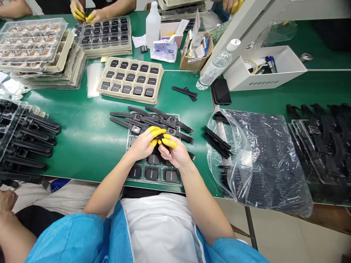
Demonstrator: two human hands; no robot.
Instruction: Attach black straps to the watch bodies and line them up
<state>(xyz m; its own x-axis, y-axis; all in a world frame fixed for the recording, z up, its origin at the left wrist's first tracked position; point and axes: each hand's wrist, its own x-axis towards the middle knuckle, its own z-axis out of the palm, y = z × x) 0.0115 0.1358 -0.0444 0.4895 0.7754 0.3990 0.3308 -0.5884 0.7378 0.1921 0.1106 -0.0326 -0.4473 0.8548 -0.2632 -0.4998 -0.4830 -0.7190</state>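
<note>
Yellow finger cots cover fingertips on both my hands. My left hand (143, 144) and my right hand (175, 150) meet over a clear plastic tray (161, 181), fingers pinched on a black smartwatch (159, 137). Most of that watch is hidden by the fingers. Square black watch bodies (151, 174) sit in the tray's near pockets. Across its far part lie several strapped watches (136, 129), some with their sensor backs up. Loose black watch straps (218, 141) lie to the right of my right hand, by a plastic bag of straps (263, 157).
A beige tray (99, 87) of watch bodies lies beyond my hands. Stacked trays (79, 69) stand far left; strapped watches (30, 142) crowd the left edge. A water bottle (216, 65), phone (221, 91) and white box (257, 82) are right. Across the table, a co-worker's hands (85, 14) work.
</note>
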